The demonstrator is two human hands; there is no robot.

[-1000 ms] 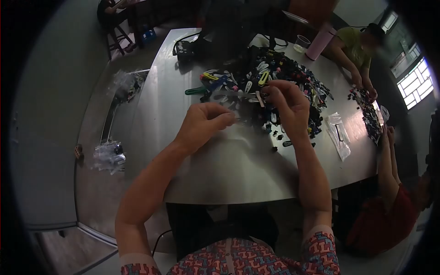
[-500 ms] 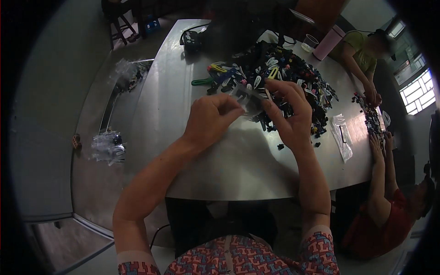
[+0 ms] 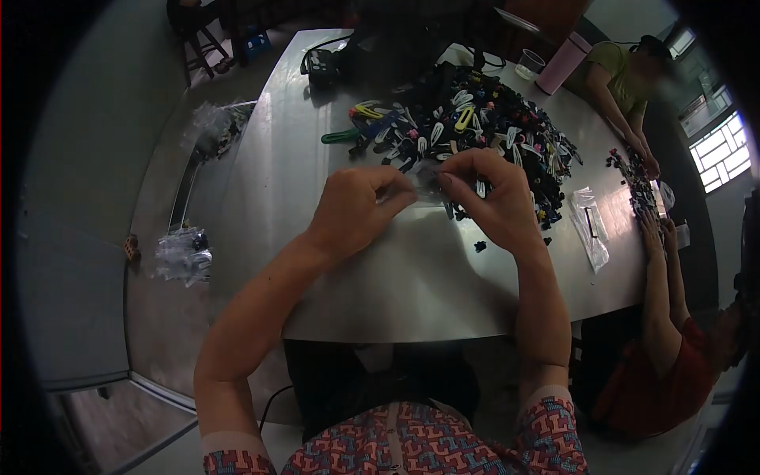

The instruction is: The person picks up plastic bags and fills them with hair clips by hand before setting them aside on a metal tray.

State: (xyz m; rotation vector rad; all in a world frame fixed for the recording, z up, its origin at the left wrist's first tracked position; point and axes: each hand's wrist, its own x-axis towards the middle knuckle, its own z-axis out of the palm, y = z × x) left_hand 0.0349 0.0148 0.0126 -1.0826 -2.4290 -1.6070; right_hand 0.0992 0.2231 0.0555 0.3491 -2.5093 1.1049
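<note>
A small clear plastic bag [image 3: 428,187], blurred, hangs between my two hands above the table. My left hand [image 3: 355,207] is closed, with thumb and fingertips pinching the bag's left side. On the opposite side, my right hand [image 3: 499,196] has its thumb and forefinger pinched together at the bag's edge. What lies inside the bag is too blurred to name. Just beyond my hands spreads a large pile of hair clips [image 3: 465,119], mostly black and white, with some yellow ones. A green band-like piece [image 3: 340,137] lies at its left edge.
Flat clear bags [image 3: 590,229] lie on the metal table [image 3: 380,293] to the right. A pink bottle [image 3: 564,63] and a clear cup [image 3: 528,65] stand at the back. Two people handle a smaller pile [image 3: 640,186] at the right. More bagged items [image 3: 184,255] are at the left.
My right thumb and forefinger have come together at the bag's edge; before, they were further apart. The bag sits slightly lower and looks more smeared. The view has shifted slightly.
</note>
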